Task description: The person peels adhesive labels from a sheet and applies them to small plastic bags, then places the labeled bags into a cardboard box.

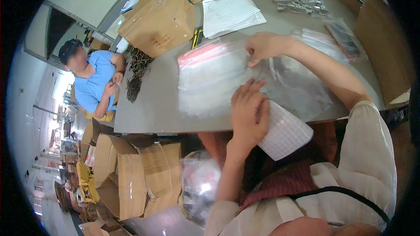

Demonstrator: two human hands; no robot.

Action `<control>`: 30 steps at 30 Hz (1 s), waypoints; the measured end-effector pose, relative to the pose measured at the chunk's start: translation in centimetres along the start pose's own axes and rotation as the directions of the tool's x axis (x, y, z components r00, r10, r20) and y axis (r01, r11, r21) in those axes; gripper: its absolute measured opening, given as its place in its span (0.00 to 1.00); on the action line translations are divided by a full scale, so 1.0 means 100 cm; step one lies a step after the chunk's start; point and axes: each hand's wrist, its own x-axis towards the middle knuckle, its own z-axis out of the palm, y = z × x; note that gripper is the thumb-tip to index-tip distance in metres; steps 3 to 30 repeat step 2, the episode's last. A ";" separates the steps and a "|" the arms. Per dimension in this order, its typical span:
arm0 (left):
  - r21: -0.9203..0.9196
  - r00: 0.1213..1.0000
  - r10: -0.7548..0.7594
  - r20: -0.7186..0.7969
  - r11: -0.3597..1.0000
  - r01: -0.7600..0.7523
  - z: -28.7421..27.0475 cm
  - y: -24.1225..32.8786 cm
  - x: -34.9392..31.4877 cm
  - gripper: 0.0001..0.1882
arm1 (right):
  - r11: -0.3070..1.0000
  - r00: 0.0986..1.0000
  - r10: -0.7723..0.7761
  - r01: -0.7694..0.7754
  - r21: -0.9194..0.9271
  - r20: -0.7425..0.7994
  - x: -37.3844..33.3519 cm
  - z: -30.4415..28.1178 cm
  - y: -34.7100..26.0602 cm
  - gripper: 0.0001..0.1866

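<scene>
On the table lies a spread of clear zip bags [205, 83] with red-edged tops. My left hand [250, 116] reaches over their near right part, fingertips stretched forward onto the plastic. Its thumb side grips a white sheet with a fine grid [288, 132], which sticks out past the table edge above my lap. Farther off, my right hand [269, 47] is closed, thumb and forefinger bent together just above the bags' upper right part. Whatever sits between those fingertips is too small to make out. Beneath my right forearm spreads more clear plastic [306, 98].
Left stands a cardboard box [162, 19] beside a dark tangled heap [139, 63]. Printed papers [232, 13], small packets [299, 3] and a flat packaged item [342, 39] lie farther back. A cardboard wall [385, 43] rises right. A person in blue [96, 78] sits left; opened cartons [144, 177] stand below.
</scene>
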 end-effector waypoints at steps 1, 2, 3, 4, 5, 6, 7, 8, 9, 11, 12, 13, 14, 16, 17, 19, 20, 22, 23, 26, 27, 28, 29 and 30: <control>-0.001 0.992 0.110 0.059 0.994 -0.110 0.001 0.011 0.007 0.04 | 0.999 1.000 -0.008 0.007 0.042 0.030 0.002 0.001 0.003 0.19; -0.016 0.968 0.150 0.203 0.989 -0.150 0.002 0.020 0.014 0.05 | 0.999 1.000 0.003 -0.004 0.038 0.028 -0.001 0.000 0.008 0.19; -0.016 0.968 0.150 0.203 0.989 -0.150 0.002 0.020 0.014 0.05 | 0.999 1.000 0.003 -0.004 0.038 0.028 -0.001 0.000 0.008 0.19; -0.016 0.968 0.150 0.203 0.989 -0.150 0.002 0.020 0.014 0.05 | 0.999 1.000 0.003 -0.004 0.038 0.028 -0.001 0.000 0.008 0.19; -0.016 0.968 0.150 0.203 0.989 -0.150 0.002 0.020 0.014 0.05 | 0.999 1.000 0.003 -0.004 0.038 0.028 -0.001 0.000 0.008 0.19; -0.016 0.968 0.150 0.203 0.989 -0.150 0.002 0.020 0.014 0.05 | 0.999 1.000 0.003 -0.004 0.038 0.028 -0.001 0.000 0.008 0.19; -0.016 0.968 0.150 0.203 0.989 -0.150 0.002 0.020 0.014 0.05 | 0.999 1.000 0.003 -0.004 0.038 0.028 -0.001 0.000 0.008 0.19; -0.016 0.968 0.150 0.203 0.989 -0.150 0.002 0.020 0.014 0.05 | 0.999 1.000 0.003 -0.004 0.038 0.028 -0.001 0.000 0.008 0.19; -0.016 0.968 0.150 0.203 0.989 -0.150 0.002 0.020 0.014 0.05 | 0.999 1.000 0.003 -0.004 0.038 0.028 -0.001 0.000 0.008 0.19; -0.016 0.968 0.150 0.203 0.989 -0.150 0.002 0.020 0.014 0.05 | 0.999 1.000 0.003 -0.004 0.038 0.028 -0.001 0.000 0.008 0.19; -0.016 0.968 0.150 0.203 0.989 -0.150 0.002 0.020 0.014 0.05 | 0.999 1.000 0.003 -0.004 0.038 0.028 -0.001 0.000 0.008 0.19; -0.016 0.968 0.150 0.203 0.989 -0.150 0.002 0.020 0.014 0.05 | 0.999 1.000 0.003 -0.004 0.038 0.028 -0.001 0.000 0.008 0.19; -0.016 0.968 0.150 0.203 0.989 -0.150 0.002 0.020 0.014 0.05 | 0.999 1.000 0.003 -0.004 0.038 0.028 -0.001 0.000 0.008 0.19; -0.016 0.968 0.150 0.203 0.989 -0.150 0.002 0.020 0.014 0.05 | 0.999 1.000 0.003 -0.004 0.038 0.028 -0.001 0.000 0.008 0.19; -0.016 0.968 0.150 0.203 0.989 -0.150 0.002 0.020 0.014 0.05 | 0.999 1.000 0.003 -0.004 0.038 0.028 -0.001 0.000 0.008 0.19; -0.016 0.968 0.150 0.203 0.989 -0.150 0.002 0.020 0.014 0.05 | 0.999 1.000 0.003 -0.004 0.038 0.028 -0.001 0.000 0.008 0.19; -0.016 0.968 0.150 0.203 0.989 -0.150 0.002 0.020 0.014 0.05 | 0.999 1.000 0.003 -0.004 0.038 0.028 -0.001 0.000 0.008 0.19; -0.016 0.968 0.150 0.203 0.989 -0.150 0.002 0.020 0.014 0.05 | 0.999 1.000 0.003 -0.004 0.038 0.028 -0.001 0.000 0.008 0.19; -0.016 0.968 0.150 0.203 0.989 -0.150 0.002 0.020 0.014 0.05 | 0.999 1.000 0.003 -0.004 0.038 0.028 -0.001 0.000 0.008 0.19; -0.016 0.968 0.150 0.203 0.989 -0.150 0.002 0.020 0.014 0.05 | 0.999 1.000 0.003 -0.004 0.038 0.028 -0.001 0.000 0.008 0.19; -0.016 0.968 0.150 0.203 0.989 -0.150 0.002 0.020 0.014 0.05 | 0.999 1.000 0.003 -0.004 0.038 0.028 -0.001 0.000 0.008 0.19; -0.016 0.968 0.150 0.203 0.989 -0.150 0.002 0.020 0.014 0.05 | 0.999 1.000 0.003 -0.004 0.038 0.028 -0.001 0.000 0.008 0.19; -0.016 0.968 0.150 0.203 0.989 -0.150 0.002 0.020 0.014 0.05 | 0.999 1.000 0.003 -0.004 0.038 0.028 -0.001 0.000 0.008 0.19; -0.016 0.968 0.150 0.203 0.989 -0.150 0.002 0.020 0.014 0.05 | 0.999 1.000 0.003 -0.004 0.038 0.028 -0.001 0.000 0.008 0.19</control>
